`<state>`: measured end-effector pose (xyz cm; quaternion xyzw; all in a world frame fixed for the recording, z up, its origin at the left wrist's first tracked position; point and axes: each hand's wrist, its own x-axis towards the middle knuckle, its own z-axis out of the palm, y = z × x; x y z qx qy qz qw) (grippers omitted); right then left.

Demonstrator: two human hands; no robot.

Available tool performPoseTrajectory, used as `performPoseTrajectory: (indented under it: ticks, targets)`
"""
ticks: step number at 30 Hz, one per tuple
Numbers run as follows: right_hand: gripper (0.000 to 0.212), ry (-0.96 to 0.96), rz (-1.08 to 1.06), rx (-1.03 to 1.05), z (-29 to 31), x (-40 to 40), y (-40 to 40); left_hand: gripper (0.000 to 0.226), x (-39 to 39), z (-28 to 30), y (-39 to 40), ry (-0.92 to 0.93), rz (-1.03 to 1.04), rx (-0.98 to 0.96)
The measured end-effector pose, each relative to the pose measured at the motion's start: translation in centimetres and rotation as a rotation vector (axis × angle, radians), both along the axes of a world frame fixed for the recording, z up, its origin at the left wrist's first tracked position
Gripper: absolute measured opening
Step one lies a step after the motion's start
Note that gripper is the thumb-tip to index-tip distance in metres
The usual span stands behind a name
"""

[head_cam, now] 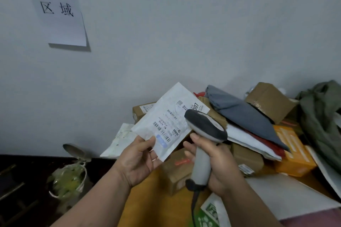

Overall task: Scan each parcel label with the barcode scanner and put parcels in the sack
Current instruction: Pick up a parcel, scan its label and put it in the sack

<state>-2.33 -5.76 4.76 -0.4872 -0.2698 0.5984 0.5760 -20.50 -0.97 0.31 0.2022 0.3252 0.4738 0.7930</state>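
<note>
My left hand pinches the lower corner of a flat white parcel, thumb on top, its printed label with barcodes facing me. My right hand grips the grey handle of a barcode scanner, whose dark head sits just right of the label and points toward it. The scanner's black cable hangs down from the handle's base. No sack is clearly identifiable; a green-and-white printed bag lies at the bottom edge.
A heap of parcels fills the table to the right: brown cartons, a grey mailer, an orange box, white envelopes, olive fabric. A tied bag of greens sits lower left. A paper sign hangs on the wall.
</note>
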Motion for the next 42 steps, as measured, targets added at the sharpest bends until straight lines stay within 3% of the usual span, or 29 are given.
performPoseTrajectory:
  ticks: [8, 16, 21, 25, 29, 35, 42]
  targets:
    - [0.047, 0.083, -0.007, 0.046, 2.0, 5.1, -5.8, 0.057, 6.2, 1.7, -7.1, -0.018, -0.205, 0.08]
    - [0.042, -0.009, -0.053, 0.134, 3.8, 7.6, -8.5, 0.057, 4.9, 4.3, -7.3, 0.352, -0.169, 0.183]
    - [0.027, -0.193, -0.012, 0.141, 4.3, 6.6, -9.1, 0.044, 4.1, 5.4, -6.4, 0.539, -0.307, 0.213]
    - [0.019, -0.265, -0.094, 0.119, 3.7, 5.5, -9.3, 0.011, 3.8, 5.0, -5.9, 0.668, -0.047, 0.235]
    - [0.02, -0.303, -0.127, 0.13, 3.1, 4.5, -9.9, 0.009, 3.3, 4.4, -5.1, 0.67, 0.181, 0.214]
    - [0.038, -0.34, 0.036, 0.14, 3.1, 2.7, -10.7, 0.012, 3.0, 4.0, -4.6, 0.655, 0.274, 0.224]
    - [0.034, -0.337, 0.076, 0.176, 3.4, 2.3, -10.7, 0.008, 3.0, 3.8, -4.6, 0.67, 0.317, 0.228]
